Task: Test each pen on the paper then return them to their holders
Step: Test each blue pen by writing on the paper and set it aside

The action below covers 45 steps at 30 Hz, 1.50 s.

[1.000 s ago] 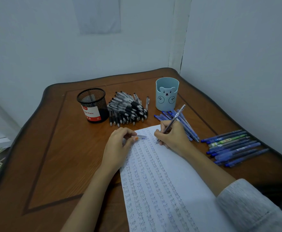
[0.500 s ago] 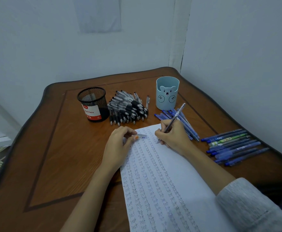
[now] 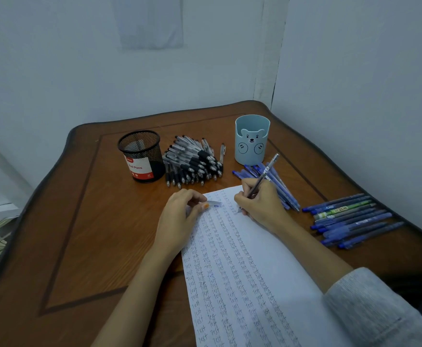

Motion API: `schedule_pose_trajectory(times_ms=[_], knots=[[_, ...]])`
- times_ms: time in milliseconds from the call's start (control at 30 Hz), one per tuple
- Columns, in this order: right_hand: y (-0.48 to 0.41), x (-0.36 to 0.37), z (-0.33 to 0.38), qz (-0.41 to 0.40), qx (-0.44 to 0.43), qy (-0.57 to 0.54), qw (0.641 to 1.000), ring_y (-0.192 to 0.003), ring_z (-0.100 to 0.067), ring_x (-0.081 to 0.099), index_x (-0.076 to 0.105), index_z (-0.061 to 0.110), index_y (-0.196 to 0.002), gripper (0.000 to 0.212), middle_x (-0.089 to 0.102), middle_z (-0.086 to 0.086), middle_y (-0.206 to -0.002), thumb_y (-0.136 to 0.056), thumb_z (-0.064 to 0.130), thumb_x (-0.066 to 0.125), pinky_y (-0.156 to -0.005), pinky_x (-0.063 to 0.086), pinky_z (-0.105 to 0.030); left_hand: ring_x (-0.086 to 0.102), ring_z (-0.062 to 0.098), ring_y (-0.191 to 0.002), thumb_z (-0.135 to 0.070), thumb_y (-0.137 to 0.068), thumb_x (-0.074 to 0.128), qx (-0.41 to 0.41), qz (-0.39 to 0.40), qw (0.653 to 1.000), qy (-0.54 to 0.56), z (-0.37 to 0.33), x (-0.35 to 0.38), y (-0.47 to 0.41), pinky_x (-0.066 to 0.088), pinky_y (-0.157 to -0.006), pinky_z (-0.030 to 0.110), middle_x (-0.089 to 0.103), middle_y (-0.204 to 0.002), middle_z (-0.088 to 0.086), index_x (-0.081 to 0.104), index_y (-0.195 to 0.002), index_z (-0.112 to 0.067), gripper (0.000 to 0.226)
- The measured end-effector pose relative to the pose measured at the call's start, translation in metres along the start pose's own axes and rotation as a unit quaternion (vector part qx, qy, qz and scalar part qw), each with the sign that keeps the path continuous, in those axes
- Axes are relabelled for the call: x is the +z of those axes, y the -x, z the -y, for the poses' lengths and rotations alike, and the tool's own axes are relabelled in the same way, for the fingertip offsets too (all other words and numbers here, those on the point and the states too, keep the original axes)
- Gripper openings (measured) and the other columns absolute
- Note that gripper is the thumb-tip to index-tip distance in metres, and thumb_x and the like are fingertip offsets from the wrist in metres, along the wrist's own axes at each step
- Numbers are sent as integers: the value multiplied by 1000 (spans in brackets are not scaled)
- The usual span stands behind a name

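A pen (image 3: 267, 169) is gripped in the curled fingers of the right hand (image 3: 260, 204), its tip set on the far end of the paper (image 3: 280, 284), where rows of words are written. A clear cap (image 3: 213, 203) is pinched by the left hand (image 3: 180, 216) at the paper's left edge. Farther off on the table (image 3: 79, 234), a black mesh holder (image 3: 142, 156) and a blue bear holder (image 3: 252, 140) are stood upright, with black pens (image 3: 192, 164) heaped between them.

"Ball Pens" on mesh holder (image 3: 142, 152), "test" repeated on paper (image 3: 292, 284)
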State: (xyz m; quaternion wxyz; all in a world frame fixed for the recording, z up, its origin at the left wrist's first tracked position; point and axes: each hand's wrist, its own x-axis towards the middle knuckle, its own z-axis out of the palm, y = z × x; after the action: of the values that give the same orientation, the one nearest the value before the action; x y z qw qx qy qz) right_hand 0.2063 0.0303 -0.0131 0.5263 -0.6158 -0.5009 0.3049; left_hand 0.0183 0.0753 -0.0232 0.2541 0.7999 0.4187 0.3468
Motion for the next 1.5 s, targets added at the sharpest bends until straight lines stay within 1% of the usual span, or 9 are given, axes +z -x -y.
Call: schedule_pose_trajectory(times_ms=[200, 333, 433, 600, 767, 967, 1100, 1233, 1500], knots=[[-4, -7, 5, -37, 67, -137, 988, -30, -14, 35, 46, 10, -69, 33, 51, -10, -47, -87, 25, 70, -34, 28, -19, 55, 1, -91, -19, -89, 64, 26, -26, 999, 7, -4, -1, 0, 38, -69, 15, 61, -93, -18, 66, -94, -22, 6], [-3, -7, 14, -16, 105, -209, 972, -35, -11, 38, 48, 11, -69, 36, 53, -4, -50, -91, 36, 62, -35, 27, -17, 58, 0, -85, -17, -87, 67, -11, -59, 993, 103, -18, -3, 2, 42, -63, 12, 66, -90, -14, 67, -89, -25, 8], [-3, -9, 17, 23, 157, -339, 927, -40, -12, 43, 50, 10, -72, 38, 55, -7, -55, -100, 32, 41, -37, 29, -18, 59, 0, -79, -19, -86, 69, -42, -74, 985, 149, -20, -2, 1, 44, -60, 14, 69, -86, -14, 70, -88, -23, 5], [-2, -7, 18, 67, 153, -414, 895, -45, -15, 48, 48, 7, -80, 26, 57, -13, -62, -101, 20, 40, -39, 35, -19, 60, 3, -78, -19, -86, 68, -42, -67, 981, 174, -20, 0, 2, 46, -62, 20, 69, -85, -17, 70, -89, -23, 5], [0, -5, 20, 115, 120, -370, 914, -51, -16, 54, 48, 8, -83, 19, 63, -16, -70, -100, 16, 46, -45, 41, -20, 60, 3, -77, -18, -86, 68, -41, -71, 981, 175, -22, 1, 3, 44, -60, 18, 68, -84, -18, 70, -89, -22, 5], [-1, -8, 19, 64, 126, -389, 910, -51, -15, 55, 50, 7, -85, 18, 65, -15, -69, -98, 18, 48, -48, 43, -21, 59, 3, -78, -20, -86, 68, -62, -92, 978, 177, -19, -1, 1, 44, -60, 18, 69, -85, -12, 70, -90, -23, 5], [4, -4, 18, 118, 109, -335, 928, -52, -13, 55, 55, 3, -88, 17, 63, -13, -73, -92, 19, 57, -46, 44, -19, 60, 2, -76, -19, -86, 68, -40, -71, 980, 183, -21, 1, 3, 44, -59, 15, 68, -84, -17, 70, -90, -23, 6], [7, -7, 20, 107, 58, -255, 959, -55, -10, 54, 70, 1, -90, 18, 65, -8, -72, -78, 14, 70, -50, 46, -17, 61, 4, -79, -20, -86, 68, -46, -82, 980, 177, -17, 1, 2, 48, -66, 23, 68, -86, -16, 70, -91, -23, 6], [11, -5, 18, 108, -2, -182, 977, -59, -16, 59, 75, 1, -95, 21, 69, -12, -70, -75, 7, 75, -59, 52, -21, 63, 13, -76, -14, -87, 65, -78, -79, 968, 226, -14, 3, 5, 52, -74, 36, 70, -79, -2, 70, -88, -18, 7]])
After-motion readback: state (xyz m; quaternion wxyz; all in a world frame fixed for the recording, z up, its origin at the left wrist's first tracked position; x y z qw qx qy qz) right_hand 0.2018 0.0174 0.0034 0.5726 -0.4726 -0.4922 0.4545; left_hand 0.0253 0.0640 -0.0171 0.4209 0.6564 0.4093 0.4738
